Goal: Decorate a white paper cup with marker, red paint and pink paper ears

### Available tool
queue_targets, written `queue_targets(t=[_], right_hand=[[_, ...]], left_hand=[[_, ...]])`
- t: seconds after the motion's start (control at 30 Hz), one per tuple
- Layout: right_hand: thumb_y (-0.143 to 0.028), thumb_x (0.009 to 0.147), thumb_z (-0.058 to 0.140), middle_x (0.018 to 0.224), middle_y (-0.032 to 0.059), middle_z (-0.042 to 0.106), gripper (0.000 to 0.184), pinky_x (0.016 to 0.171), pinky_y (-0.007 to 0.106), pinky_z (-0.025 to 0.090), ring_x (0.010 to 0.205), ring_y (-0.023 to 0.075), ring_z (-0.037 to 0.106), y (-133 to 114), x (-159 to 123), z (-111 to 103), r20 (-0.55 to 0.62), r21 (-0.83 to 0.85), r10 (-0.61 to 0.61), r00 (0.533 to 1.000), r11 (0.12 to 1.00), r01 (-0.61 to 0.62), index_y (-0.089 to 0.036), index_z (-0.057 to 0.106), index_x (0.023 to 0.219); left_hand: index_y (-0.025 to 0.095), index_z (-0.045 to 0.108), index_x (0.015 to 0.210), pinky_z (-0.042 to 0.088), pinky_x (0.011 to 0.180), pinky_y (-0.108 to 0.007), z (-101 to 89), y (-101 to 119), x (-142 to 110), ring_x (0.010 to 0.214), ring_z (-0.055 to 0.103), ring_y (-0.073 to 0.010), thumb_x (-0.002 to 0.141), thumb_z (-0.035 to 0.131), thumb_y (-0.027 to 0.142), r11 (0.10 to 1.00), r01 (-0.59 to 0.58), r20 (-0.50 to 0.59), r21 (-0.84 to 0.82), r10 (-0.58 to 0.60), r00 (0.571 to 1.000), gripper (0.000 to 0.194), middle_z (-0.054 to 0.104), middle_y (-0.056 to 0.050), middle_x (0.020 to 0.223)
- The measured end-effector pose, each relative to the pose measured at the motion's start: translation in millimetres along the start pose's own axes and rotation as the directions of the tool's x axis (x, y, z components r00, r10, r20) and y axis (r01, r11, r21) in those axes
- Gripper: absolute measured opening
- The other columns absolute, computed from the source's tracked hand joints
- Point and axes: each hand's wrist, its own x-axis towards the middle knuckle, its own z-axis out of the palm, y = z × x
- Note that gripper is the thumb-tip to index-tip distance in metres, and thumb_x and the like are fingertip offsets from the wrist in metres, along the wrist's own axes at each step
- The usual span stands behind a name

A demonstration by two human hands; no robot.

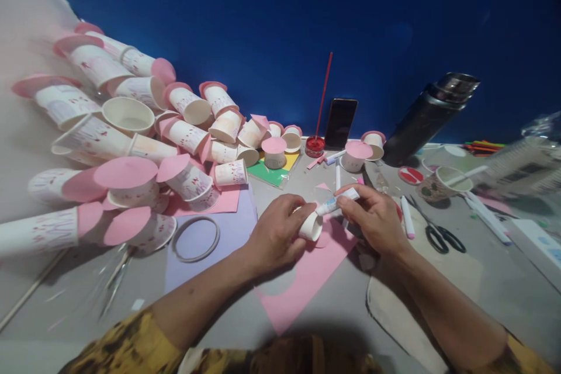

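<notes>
My left hand (280,228) is closed around a small white paper cup (311,226), tipped on its side with its mouth towards me. In my right hand (372,216) a white and blue glue tube (337,201) is pinched, its tip pointing left against or just over the cup's edge; whether it touches I cannot tell. Below the hands lies a pink paper sheet (291,295) with a round cut-out. Partly behind the cup, a pink paper disc (323,238) shows on the sheet.
Many paper cups with pink discs (127,174) crowd the left side. A grey ring (196,239) lies on lilac paper (239,228). Scissors (442,238), markers (407,217) and a black flask (423,123) are right; a phone (341,123) leans against the blue wall behind.
</notes>
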Motion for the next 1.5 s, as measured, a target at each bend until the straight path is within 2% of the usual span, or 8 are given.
queue_targets(t=[0.17,0.3,0.4,0.7,0.83,1.03,1.3,1.5], right_hand=[[-0.030,0.091,0.069,0.081,0.0007,0.072,0.010,0.060,0.026,0.049,0.064,0.0150,0.063,-9.7,-8.5,1.2,0.057,-0.185,-0.295,0.954,0.936,0.301,-0.021,0.073,0.095],[-0.025,0.096,0.066,0.087,0.0025,0.076,0.007,0.069,0.027,0.052,0.073,0.0166,0.069,-15.4,-13.6,3.1,0.187,-0.241,-0.570,0.800,0.763,0.600,-0.022,0.070,0.101],[-0.028,0.101,0.063,0.083,0.0030,0.074,0.009,0.065,0.027,0.052,0.069,0.0162,0.067,-19.0,-14.9,1.4,0.273,-0.236,-0.636,0.722,0.683,0.691,-0.021,0.067,0.103],[-0.026,0.100,0.063,0.084,0.0059,0.075,0.008,0.068,0.031,0.051,0.073,0.0196,0.069,-17.0,-3.2,-19.1,0.269,-0.443,-0.663,0.698,0.558,0.701,-0.020,0.068,0.100],[-0.024,0.098,0.066,0.089,0.0063,0.079,0.007,0.068,0.030,0.053,0.076,0.0201,0.072,-13.9,0.1,-18.0,0.160,-0.448,-0.678,0.718,0.598,0.664,-0.021,0.069,0.103],[-0.025,0.099,0.065,0.086,0.0050,0.078,0.005,0.068,0.029,0.054,0.073,0.0190,0.072,-15.9,-1.3,-15.8,0.191,-0.456,-0.650,0.736,0.605,0.653,-0.021,0.068,0.101],[-0.022,0.100,0.063,0.089,0.0057,0.077,0.009,0.073,0.032,0.054,0.078,0.0192,0.070,-13.2,-3.7,-10.5,0.264,-0.346,-0.721,0.640,0.549,0.761,-0.020,0.067,0.109],[-0.021,0.099,0.064,0.085,0.0066,0.076,0.009,0.070,0.033,0.049,0.074,0.0209,0.065,-15.5,-5.5,-13.4,0.342,-0.457,-0.713,0.612,0.443,0.771,-0.017,0.067,0.105]], left_hand=[[0.018,0.061,0.140,0.054,0.094,-0.045,1.2,1.6,-1.3,0.107,0.060,-0.0280,0.074,0.063,0.007,0.994,0.087,0.054,-0.071,-0.083,0.995,0.067,0.060,-0.014,0.120],[0.023,0.065,0.135,0.056,0.095,-0.038,-2.0,6.8,3.1,0.109,0.063,-0.0240,0.074,0.066,0.005,0.927,0.249,0.095,-0.279,-0.231,0.968,0.064,0.060,-0.008,0.117],[0.024,0.068,0.129,0.056,0.096,-0.037,-4.8,6.9,7.3,0.109,0.064,-0.0238,0.072,0.068,0.006,0.872,0.306,0.102,-0.383,-0.289,0.952,0.060,0.062,-0.007,0.116],[0.021,0.071,0.124,0.051,0.105,-0.042,-10.8,4.0,10.0,0.115,0.064,-0.0254,0.071,0.076,0.010,0.777,0.348,0.115,-0.524,-0.340,0.933,0.054,0.066,-0.007,0.119],[0.020,0.070,0.125,0.051,0.105,-0.041,-10.4,5.2,9.8,0.116,0.064,-0.0256,0.071,0.079,0.013,0.773,0.341,0.144,-0.535,-0.314,0.938,0.055,0.065,-0.008,0.121],[0.020,0.068,0.131,0.052,0.103,-0.040,-7.3,5.0,7.0,0.115,0.064,-0.0249,0.076,0.080,0.018,0.818,0.295,0.120,-0.494,-0.272,0.955,0.056,0.063,-0.008,0.121],[0.022,0.069,0.129,0.051,0.103,-0.040,-11.9,12.1,10.4,0.112,0.064,-0.0242,0.075,0.082,0.020,0.798,0.353,0.207,-0.488,-0.287,0.935,0.055,0.064,-0.007,0.117],[0.021,0.069,0.128,0.052,0.102,-0.040,-12.6,11.7,9.2,0.109,0.064,-0.0237,0.077,0.082,0.023,0.813,0.360,0.193,-0.458,-0.304,0.933,0.053,0.064,-0.006,0.116]])
